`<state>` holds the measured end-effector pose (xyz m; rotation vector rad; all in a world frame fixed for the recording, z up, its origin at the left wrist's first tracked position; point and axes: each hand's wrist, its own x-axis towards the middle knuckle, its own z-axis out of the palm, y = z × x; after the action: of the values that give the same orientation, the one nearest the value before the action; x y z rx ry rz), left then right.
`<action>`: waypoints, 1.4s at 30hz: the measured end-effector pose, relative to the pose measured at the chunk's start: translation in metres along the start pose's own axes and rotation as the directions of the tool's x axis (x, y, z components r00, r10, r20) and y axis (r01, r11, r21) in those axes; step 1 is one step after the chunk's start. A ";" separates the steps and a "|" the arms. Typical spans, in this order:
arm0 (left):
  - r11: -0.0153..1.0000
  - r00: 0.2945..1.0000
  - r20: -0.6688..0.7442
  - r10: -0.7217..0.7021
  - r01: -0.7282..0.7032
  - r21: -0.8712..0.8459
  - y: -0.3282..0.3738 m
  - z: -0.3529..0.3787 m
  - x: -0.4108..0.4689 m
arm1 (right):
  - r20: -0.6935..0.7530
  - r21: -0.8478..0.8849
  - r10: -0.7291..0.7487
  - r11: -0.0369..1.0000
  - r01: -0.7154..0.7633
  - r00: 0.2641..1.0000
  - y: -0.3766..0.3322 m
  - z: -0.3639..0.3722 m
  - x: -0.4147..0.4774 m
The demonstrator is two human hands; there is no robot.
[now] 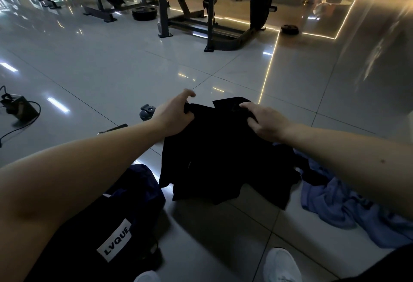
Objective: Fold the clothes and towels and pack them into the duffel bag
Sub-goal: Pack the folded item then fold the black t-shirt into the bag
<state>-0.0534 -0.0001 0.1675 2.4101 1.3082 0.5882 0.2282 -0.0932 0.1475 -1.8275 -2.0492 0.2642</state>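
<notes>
I judge I'm barely begun: my left hand (176, 114) and right hand (263, 120) each grip the black garment (223, 158) unfolded just right of the duffel bag (107, 225), a blue cloth (335, 203) crumpled farther right, unpacked.

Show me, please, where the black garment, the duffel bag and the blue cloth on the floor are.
black garment (223, 158): head view, middle of the hanging fabric.
duffel bag (116, 240): head view, its white LVQUE label.
blue cloth (330, 201): head view, crumpled middle folds.

tiled floor (111, 62) | duffel bag (116, 221) | blue cloth (335, 203) | weight plate (289, 29)
</notes>
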 end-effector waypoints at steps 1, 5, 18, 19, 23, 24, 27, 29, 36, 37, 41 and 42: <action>0.999 1.000 0.020 -0.012 0.011 0.042 0.003 -0.001 0.000 | 0.016 -0.022 0.013 1.000 -0.012 1.000 -0.002 0.000 0.000; 0.990 0.992 0.079 -0.099 0.090 0.110 0.004 0.000 0.001 | 0.094 -0.101 0.083 0.992 -0.073 0.992 -0.003 -0.001 0.002; 0.976 0.998 -0.032 0.054 -0.046 0.213 0.013 -0.009 0.011 | 0.035 -0.109 -0.047 0.993 0.051 0.998 -0.009 -0.019 0.009; 0.968 0.996 -0.041 0.076 -0.063 0.245 0.013 -0.008 0.011 | 0.024 -0.131 -0.069 0.989 0.072 0.997 -0.011 -0.017 0.009; 0.961 0.997 -0.022 0.070 -0.061 0.271 0.014 -0.004 0.011 | -0.020 -0.203 -0.040 0.979 0.035 0.999 -0.026 -0.010 0.011; 0.962 0.998 -0.005 0.057 -0.053 0.266 0.016 -0.004 0.011 | -0.026 -0.199 -0.002 0.980 -0.004 1.000 -0.029 -0.009 0.012; 0.972 0.999 0.029 -0.032 0.024 0.234 0.021 -0.001 0.008 | -0.055 -0.096 0.146 0.984 -0.150 0.988 -0.038 -0.006 0.019; 0.988 0.991 0.098 -0.089 0.075 0.134 0.025 0.003 0.007 | -0.080 0.017 0.243 0.970 -0.242 0.967 -0.046 -0.006 0.023; 0.968 0.989 0.056 -0.135 0.144 -0.203 0.047 0.013 0.008 | 0.070 0.396 0.541 0.756 -0.521 0.838 -0.074 -0.008 0.033; 0.965 0.990 0.041 -0.134 0.140 -0.221 0.049 0.014 0.008 | 0.114 0.481 0.564 0.689 -0.542 0.818 -0.077 -0.008 0.033; 0.942 0.992 0.052 -0.117 0.127 -0.311 0.054 0.020 0.007 | 0.244 0.713 0.594 0.426 -0.557 0.767 -0.090 -0.009 0.033; 0.920 0.991 0.085 -0.107 0.131 -0.369 0.053 0.021 0.007 | 0.255 0.739 0.602 0.383 -0.554 0.757 -0.091 -0.011 0.032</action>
<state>-0.0018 -0.0238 0.1761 2.0082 1.1828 0.6542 0.1465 -0.0752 0.1972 -1.7839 -0.8344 1.1048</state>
